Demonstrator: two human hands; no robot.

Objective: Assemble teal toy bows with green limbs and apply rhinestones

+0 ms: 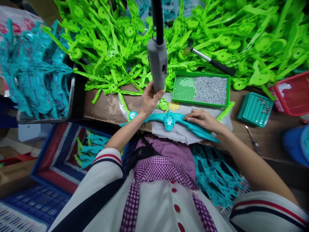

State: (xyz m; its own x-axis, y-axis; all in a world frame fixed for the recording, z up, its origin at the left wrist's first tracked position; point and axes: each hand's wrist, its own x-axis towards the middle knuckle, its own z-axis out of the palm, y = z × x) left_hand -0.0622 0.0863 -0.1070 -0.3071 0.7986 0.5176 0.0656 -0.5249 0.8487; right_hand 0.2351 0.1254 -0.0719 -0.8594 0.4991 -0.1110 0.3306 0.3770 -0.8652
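My left hand is closed around the lower end of a grey electric screwdriver, which hangs upright from a black cord. Its tip is hidden behind the hand. Below it, a long teal bow-shaped plastic part lies across a white cloth at the bench edge. The fingers of my right hand are bent and pressed onto the right half of that part. A lime-green plastic piece pokes out behind its left end, and a round green piece sits just beyond its middle.
Beyond the cloth stands a green tray of small silver screws. Lime-green parts heap up behind, with a hammer on them. Teal parts are stacked left. Right are a teal box, red basket and blue tub.
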